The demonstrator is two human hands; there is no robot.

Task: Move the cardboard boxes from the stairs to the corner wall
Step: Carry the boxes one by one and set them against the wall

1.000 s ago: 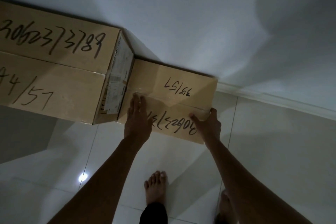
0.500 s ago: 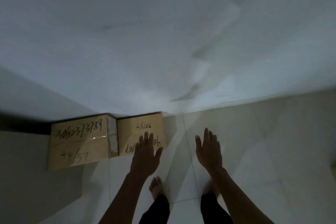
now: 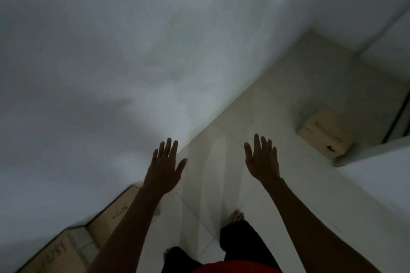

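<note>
Two cardboard boxes with black handwriting stand side by side against the white wall at the lower left: a smaller box (image 3: pixel 118 211) and a larger box (image 3: pixel 60 252), both partly behind my left forearm. Another cardboard box (image 3: pixel 325 133) rests at the right, on the floor or on a step; I cannot tell which. My left hand (image 3: pixel 165 167) and my right hand (image 3: pixel 261 159) are raised in front of me with fingers spread. Neither hand holds or touches anything. The view is dim and blurred.
A long white wall (image 3: pixel 111 73) fills the left and top. White floor tiles (image 3: pixel 221 150) run ahead between the wall and a white ledge (image 3: pixel 377 173) at the right. My bare feet and dark trousers show at the bottom.
Both hands have left the smaller box, which stays by the wall. I have stood up and turned right, so the two boxes slid to the lower left and a further box came into view.
</note>
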